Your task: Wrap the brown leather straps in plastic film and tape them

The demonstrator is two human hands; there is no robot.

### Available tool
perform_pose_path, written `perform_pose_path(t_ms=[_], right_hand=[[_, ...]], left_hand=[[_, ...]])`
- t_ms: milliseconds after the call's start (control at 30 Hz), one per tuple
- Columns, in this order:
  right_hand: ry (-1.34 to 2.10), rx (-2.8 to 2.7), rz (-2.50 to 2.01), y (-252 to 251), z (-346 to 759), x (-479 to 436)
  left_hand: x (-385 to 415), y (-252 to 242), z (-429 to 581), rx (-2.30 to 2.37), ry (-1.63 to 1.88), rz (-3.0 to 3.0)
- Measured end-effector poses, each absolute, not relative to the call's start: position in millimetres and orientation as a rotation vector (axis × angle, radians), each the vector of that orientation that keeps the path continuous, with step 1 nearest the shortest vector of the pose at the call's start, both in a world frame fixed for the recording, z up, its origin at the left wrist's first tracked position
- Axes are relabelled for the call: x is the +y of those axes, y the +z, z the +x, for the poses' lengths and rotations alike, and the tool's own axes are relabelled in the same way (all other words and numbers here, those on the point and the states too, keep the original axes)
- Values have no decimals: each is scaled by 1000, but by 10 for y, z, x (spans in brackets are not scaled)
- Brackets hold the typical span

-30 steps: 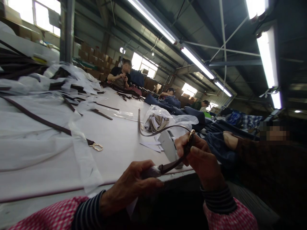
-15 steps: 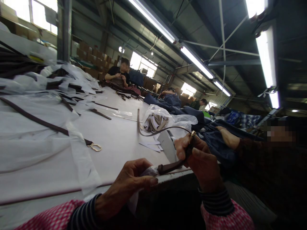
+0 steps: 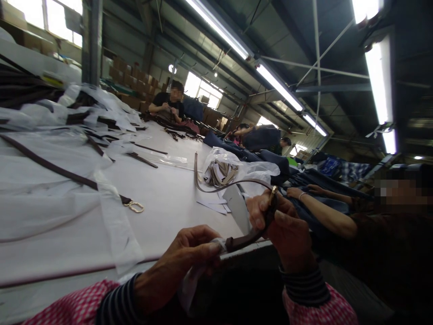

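A dark brown leather strap [image 3: 246, 240] with a gold buckle runs between my hands, just in front of the table edge. My right hand [image 3: 282, 225] grips it near the buckle, thumb and fingers closed round it. From there its long thin tail curves back over the table. My left hand [image 3: 184, 259] pinches thin whitish wrapping [image 3: 192, 282] at the strap's near end; part of the wrapping hangs below the fingers. Whether the left fingers also hold the strap end is hidden.
On the white table [image 3: 158, 216] lie another brown strap [image 3: 50, 167] with a gold ring, paper slips [image 3: 214, 203] and a plastic bag [image 3: 219, 167] of beige pieces. Plastic-wrapped straps pile up at left. A co-worker's arm [image 3: 324, 210] handles dark blue material [image 3: 304, 212] at right.
My left thumb and fingers have closed together at the strap's end, moving slightly right. My right hand keeps its grip. At right, the co-worker's arms have shifted over the blue material.
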State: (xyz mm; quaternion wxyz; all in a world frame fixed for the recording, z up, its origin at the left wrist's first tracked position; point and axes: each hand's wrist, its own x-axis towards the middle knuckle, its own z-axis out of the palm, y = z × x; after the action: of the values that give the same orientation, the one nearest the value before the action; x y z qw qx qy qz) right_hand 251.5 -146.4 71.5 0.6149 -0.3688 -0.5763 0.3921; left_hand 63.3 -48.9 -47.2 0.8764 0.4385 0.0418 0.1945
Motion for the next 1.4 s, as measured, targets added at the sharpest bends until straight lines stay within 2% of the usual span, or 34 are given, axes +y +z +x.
perform_pose_path(t_ms=[333, 600, 800, 967, 1100, 1400], right_hand=[[815, -1252, -947, 729, 2423, -1408], [607, -1126, -979, 751, 2329, -1357], [566, -972, -1041, 761, 2292, -1311], [613, -987, -968, 773, 2316, -1313], [648, -1128, -913, 814, 2309, -1345], [764, -1290, -873, 855, 2289, -1334]], left_hand=[[-520, -390, 616, 134, 428, 1096], [-545, -334, 554, 135, 397, 1387], [-610, -370, 516, 223, 537, 1613], [-579, -319, 555, 176, 497, 1417], [-519, -298, 599, 103, 331, 1236], [-450, -326, 654, 23, 144, 1101]])
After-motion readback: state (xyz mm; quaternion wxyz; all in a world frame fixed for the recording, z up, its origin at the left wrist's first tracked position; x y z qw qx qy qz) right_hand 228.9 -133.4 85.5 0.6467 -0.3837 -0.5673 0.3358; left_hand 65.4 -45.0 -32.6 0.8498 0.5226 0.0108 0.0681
